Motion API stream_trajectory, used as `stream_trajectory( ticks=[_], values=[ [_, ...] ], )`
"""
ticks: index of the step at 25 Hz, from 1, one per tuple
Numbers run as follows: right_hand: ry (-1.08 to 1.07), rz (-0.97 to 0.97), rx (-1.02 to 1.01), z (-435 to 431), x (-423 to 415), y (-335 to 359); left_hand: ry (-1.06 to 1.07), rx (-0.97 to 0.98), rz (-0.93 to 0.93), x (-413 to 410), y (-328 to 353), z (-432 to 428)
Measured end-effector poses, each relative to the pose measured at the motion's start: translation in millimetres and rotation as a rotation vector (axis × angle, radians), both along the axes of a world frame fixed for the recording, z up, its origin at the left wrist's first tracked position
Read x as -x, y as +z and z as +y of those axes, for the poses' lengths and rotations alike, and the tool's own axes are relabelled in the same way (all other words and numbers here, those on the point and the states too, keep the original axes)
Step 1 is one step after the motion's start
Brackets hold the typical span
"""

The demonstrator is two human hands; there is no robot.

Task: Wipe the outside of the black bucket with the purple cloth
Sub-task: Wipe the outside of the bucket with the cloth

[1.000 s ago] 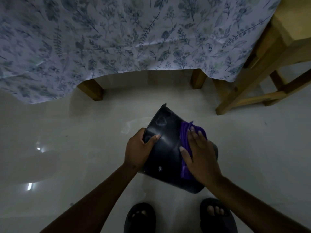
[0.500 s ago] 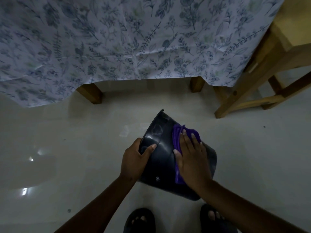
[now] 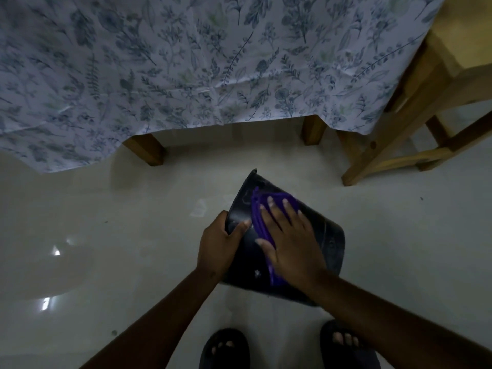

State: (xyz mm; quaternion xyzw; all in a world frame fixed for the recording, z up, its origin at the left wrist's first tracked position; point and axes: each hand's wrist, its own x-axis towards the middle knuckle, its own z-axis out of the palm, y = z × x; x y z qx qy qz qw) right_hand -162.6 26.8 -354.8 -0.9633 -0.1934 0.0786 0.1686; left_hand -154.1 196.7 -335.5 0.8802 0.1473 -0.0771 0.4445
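Observation:
The black bucket is tipped over above the pale floor, its outer wall facing me. My left hand grips its left edge, thumb across the wall. My right hand lies flat on the wall with fingers spread, pressing the purple cloth against it. The cloth shows beyond my fingertips and along the left side of my palm; the rest is hidden under the hand.
A table draped in a floral cloth stands just beyond the bucket, with wooden legs showing. A wooden chair frame is at the right. My feet in dark slippers stand on the glossy floor below the bucket.
My right hand has slid the purple cloth leftward and up across the bucket wall. The left hand keeps its hold on the bucket's edge.

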Motion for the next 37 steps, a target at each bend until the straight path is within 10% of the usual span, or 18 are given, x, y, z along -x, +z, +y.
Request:
stream_trajectory(
  ticks=[6,12,17,24,31,35,37],
  values=[
    [-0.437,0.269,-0.144,-34.5,-68.0,0.6,0.047,-0.065,0.056,-31.9,10.2,-16.2],
    [-0.235,0.052,0.012,-15.0,-9.4,-4.2,0.019,-0.034,0.003,-29.5,10.4,-19.1],
    [-0.386,0.438,-0.182,-52.4,-91.6,-8.4,0.060,-0.048,0.012,-15.0,12.4,-15.8],
    [-0.238,0.016,-0.092,1.2,-13.8,5.7,-0.033,-0.094,0.022,-39.9,19.4,-23.9],
    [-0.430,0.367,-0.311,-18.9,-92.1,-8.5,-0.017,-0.121,0.180,-53.9,23.8,-20.9],
    [-0.433,0.420,-0.366,-43.5,-82.9,-16.7,-0.189,0.341,0.277,-47.3,39.6,-0.8],
    [-0.440,0.575,-0.304,-48.0,-97.8,-24.0,-0.315,0.260,0.256,-18.8,34.9,10.1]
  ],
)
